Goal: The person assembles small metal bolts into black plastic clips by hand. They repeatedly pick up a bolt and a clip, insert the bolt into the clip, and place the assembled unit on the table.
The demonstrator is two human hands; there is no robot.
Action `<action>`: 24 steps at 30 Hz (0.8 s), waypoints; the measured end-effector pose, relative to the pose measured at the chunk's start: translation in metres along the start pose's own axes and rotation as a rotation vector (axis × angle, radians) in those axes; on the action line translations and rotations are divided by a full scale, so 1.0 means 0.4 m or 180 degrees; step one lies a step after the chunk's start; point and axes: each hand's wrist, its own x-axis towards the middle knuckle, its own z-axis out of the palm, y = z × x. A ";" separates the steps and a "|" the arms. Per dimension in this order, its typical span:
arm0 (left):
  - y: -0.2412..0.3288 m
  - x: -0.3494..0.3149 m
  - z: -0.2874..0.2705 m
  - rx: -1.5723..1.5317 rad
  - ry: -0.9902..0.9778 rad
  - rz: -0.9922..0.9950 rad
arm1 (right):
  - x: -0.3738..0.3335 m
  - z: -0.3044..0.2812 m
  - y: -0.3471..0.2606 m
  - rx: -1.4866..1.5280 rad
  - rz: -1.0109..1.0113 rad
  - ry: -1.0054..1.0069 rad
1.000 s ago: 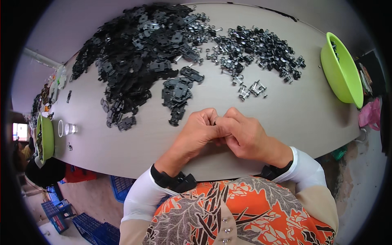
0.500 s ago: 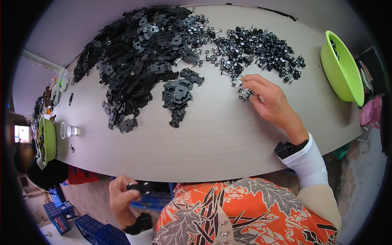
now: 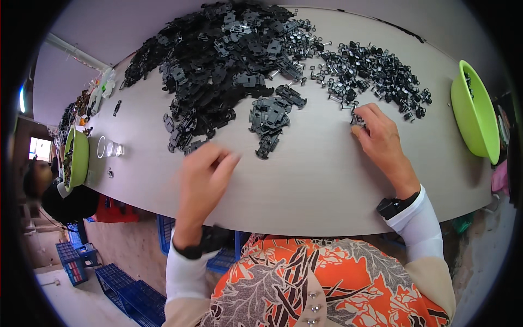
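My right hand (image 3: pixel 379 131) is at the near edge of a pile of small black-wheeled axles (image 3: pixel 370 76). Its fingers and thumb are closed on a wheel axle (image 3: pixel 357 117), partly hidden by the fingertips. Over the table at the left middle, my left hand (image 3: pixel 204 177) is smeared by motion, its fingers bent; no part shows in it. Beyond it lies a big heap of flat black plastic toy-car bases (image 3: pixel 218 60). A small stack of the same car bases (image 3: pixel 269 117) sits between my two hands.
A green basin (image 3: pixel 474 111) with black parts stands at the right edge. Another green basin (image 3: pixel 79 158) is at the left, beside a clear plastic cup (image 3: pixel 113 149). Blue crates (image 3: pixel 131 291) are on the floor at left. A person's dark head (image 3: pixel 41 177) shows at far left.
My left hand has risen from below the table edge to over the table; the black piece it held no longer shows. My right hand stays at the axles. The whole view has shifted.
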 end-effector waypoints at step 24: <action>0.101 0.118 0.248 -0.0421 -0.0427 0.1570 | 0.003 0.004 0.012 -0.0262 -0.0403 -0.0020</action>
